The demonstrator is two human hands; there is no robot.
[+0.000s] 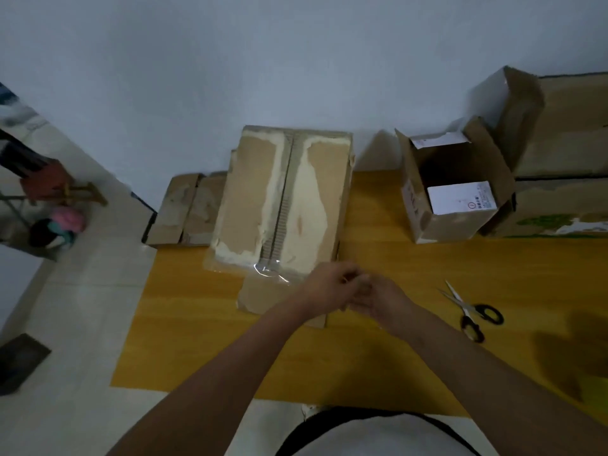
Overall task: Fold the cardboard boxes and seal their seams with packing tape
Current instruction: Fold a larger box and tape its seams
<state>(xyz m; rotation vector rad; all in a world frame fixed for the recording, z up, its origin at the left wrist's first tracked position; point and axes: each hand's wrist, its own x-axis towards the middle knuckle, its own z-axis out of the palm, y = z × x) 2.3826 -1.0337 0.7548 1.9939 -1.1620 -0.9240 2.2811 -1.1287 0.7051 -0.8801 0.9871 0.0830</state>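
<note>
On the yellow desk (378, 350), seen from the head camera, the folded cardboard box (283, 199) lies with its long axis running away from the person, its centre seam (285, 199) in line with that axis. A strip of clear packing tape (263, 269) covers the near end of the seam. Both hands meet just beside the box's near right corner: left hand (329, 286) and right hand (383, 299) touching, fingers (353, 279) curled together as if pinching something; what they hold, I cannot tell. The seam lies ahead and left of them, nearer the left hand. Scissors (470, 311) lie apart to the right.
</note>
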